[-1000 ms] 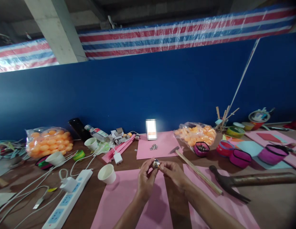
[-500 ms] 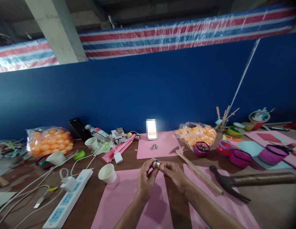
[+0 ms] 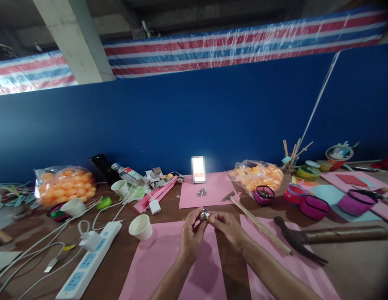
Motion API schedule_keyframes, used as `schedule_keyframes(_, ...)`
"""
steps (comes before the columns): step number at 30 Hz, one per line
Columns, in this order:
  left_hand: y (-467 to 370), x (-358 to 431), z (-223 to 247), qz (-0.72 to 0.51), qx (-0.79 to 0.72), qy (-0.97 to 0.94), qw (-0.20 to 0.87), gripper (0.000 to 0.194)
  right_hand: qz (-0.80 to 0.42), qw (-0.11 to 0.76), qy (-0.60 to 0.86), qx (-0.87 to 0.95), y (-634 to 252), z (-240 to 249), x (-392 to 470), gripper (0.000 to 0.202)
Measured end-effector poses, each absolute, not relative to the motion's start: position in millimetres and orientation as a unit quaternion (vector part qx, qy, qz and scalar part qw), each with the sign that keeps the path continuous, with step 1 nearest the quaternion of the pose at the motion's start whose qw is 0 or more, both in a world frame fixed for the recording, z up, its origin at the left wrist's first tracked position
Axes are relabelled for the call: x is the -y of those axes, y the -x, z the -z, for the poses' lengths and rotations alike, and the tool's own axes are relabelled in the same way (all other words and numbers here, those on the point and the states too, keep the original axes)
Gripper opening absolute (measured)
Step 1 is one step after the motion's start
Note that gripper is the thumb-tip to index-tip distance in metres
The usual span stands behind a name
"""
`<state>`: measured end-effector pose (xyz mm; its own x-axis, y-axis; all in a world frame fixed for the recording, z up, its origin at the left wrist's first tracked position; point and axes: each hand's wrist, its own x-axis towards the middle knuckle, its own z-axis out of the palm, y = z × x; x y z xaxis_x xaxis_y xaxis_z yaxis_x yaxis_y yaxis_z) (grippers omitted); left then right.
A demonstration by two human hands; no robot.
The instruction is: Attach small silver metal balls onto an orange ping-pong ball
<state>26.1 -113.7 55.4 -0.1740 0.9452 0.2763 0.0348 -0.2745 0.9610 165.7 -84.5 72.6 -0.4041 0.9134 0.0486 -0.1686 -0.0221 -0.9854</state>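
Between my fingertips, above the pink paper, is a small shiny silver ball. My left hand grips it from the left, thumb in front and fingers behind. My right hand is closed in a pinch at the ball's right edge; anything between thumb and forefinger is too small to make out. Beyond the hands, a little pile of shiny metal pieces lies on another pink sheet. A similar silver ball rests farther back on the left.
A white paper cup and a power strip with loose cables are at the left. To the right lie wooden sticks and a claw hammer. Bags of orange balls stand at both sides. A purple container holds small dark bits.
Both hands stay in the same place around the silver ball. The ball looks very slightly turned; nothing else has visibly moved.
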Motion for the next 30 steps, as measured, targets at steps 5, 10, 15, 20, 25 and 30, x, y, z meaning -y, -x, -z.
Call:
schedule_keyframes(5, -26.7, 115.1, -57.6, -0.608, -0.474, -0.524, 0.362, 0.038, -0.643, 0.426, 0.337, 0.540, -165.5, -78.2, 86.4, 0.032)
schedule_keyframes(10, -26.6, 116.3, -59.8, -0.598, -0.471, -0.546, 0.349, 0.036, -0.656, 0.437, 0.334, 0.517, -162.4, -78.1, 87.1, 0.029)
schedule_keyframes(15, -25.6, 114.3, -56.0, -0.590, -0.474, -0.571, 0.319, 0.035, -0.659, 0.461, 0.349, 0.482, -159.4, -76.3, 88.5, 0.030)
schedule_keyframes(20, -24.8, 113.3, -48.8, -0.583, -0.481, -0.581, 0.302, 0.035, -0.661, 0.478, 0.363, 0.451, -156.8, -73.4, 91.7, 0.031)
schedule_keyframes(25, -24.2, 112.7, -42.7, -0.583, -0.490, -0.579, 0.289, 0.035, -0.682, 0.479, 0.362, 0.417, -154.9, -66.0, 91.1, 0.030)
schedule_keyframes(30, -24.4, 112.2, -40.7, -0.582, -0.493, -0.579, 0.287, 0.034, -0.678, 0.489, 0.369, 0.407, -153.1, -65.5, 91.7, 0.031)
